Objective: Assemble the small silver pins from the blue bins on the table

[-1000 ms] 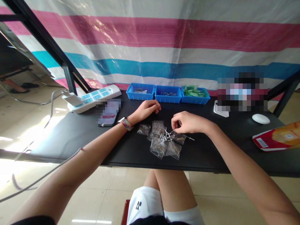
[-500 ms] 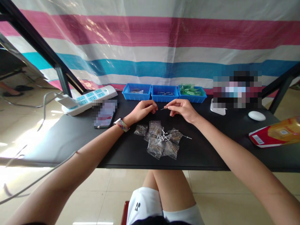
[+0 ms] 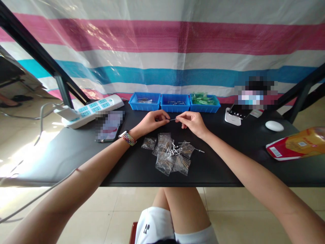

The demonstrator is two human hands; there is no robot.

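A thin silver pin that looks like a blind rivet bridges the small gap between my hands above the black table. The thumb and fingers of my left hand pinch its left end. My right hand grips the other end, which the fingertips partly hide. Closer to me lies a pile of small clear bags with brass-coloured pins inside. Several loose silver rivets rest on and among these bags. Behind my hands, the middle blue bin holds similar silver pieces.
Beside the middle bin stand a left blue bin with clear bags and a right blue bin with green packets. A power strip and a phone lie left. A phone stand, white mouse and red-yellow package sit right.
My left thumb and fingers have closed on the rivet's free end, which only my right hand held before. The two hands are closer together. The whole view has shifted slightly.
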